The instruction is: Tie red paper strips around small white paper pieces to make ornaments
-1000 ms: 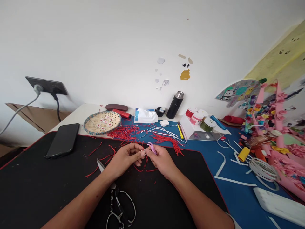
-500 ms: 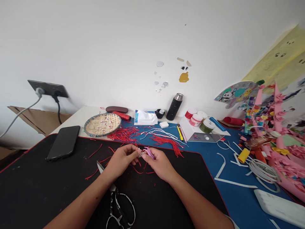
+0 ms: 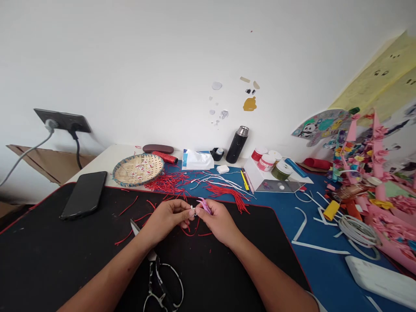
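Observation:
My left hand is closed in a pinch on a small white cord, which looks looped or knotted. My right hand faces it, its thumb and fingertips meeting the cord's other side. Tucked in the right fingers is a small purple tool with thin curved prongs, like tweezers; its lower part is hidden in the hand. Both hands are just above the black mat. Scissors lie partly under my left forearm. Red cord pieces are scattered beneath the hands.
Behind the hands lie bundles of red cord, white cords and a woven basket. A phone rests at left. A black flask, spools and a yellow cutter are farther back. Coiled white cord is at right.
The fingertips of both hands have drawn closer together, covering more of the white cord's loops. The purple tool stays in my right hand. The view has shifted slightly.

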